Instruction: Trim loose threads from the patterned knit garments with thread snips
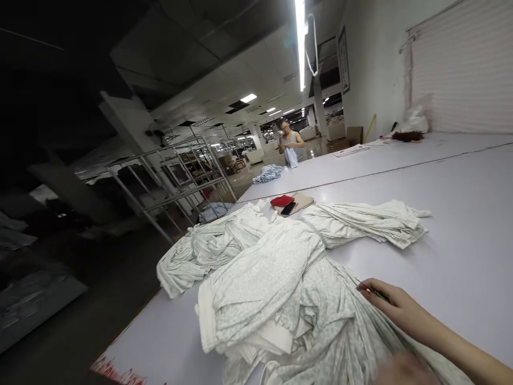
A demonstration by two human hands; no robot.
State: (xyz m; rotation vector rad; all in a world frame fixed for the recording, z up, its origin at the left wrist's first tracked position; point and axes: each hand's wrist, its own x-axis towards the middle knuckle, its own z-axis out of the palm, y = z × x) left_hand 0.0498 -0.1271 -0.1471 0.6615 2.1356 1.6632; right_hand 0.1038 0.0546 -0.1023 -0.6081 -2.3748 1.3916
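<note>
A heap of pale, finely patterned white-green garments (pixel 272 289) lies on a big white table (pixel 460 224). My right hand (pixel 387 302) reaches in from the lower right and rests on the heap's right edge. Its fingers are pinched round a thin green tool (pixel 372 290) whose tip pokes out to the left. A blurred skin-toned shape at the bottom edge looks like my left hand (pixel 403 370), lying over the cloth; its fingers do not show. A second bundle of the same cloth (pixel 364 222) lies further back, and another hangs over the table's left edge (pixel 192 256).
A red pouch (pixel 281 201), a black phone (pixel 288 208) and a tan notebook (pixel 302 201) sit behind the heap. A person (pixel 290 143) stands at the far end handling cloth, near a bluish pile (pixel 267 172). Metal racks (pixel 180 176) stand left of the table, over dark floor.
</note>
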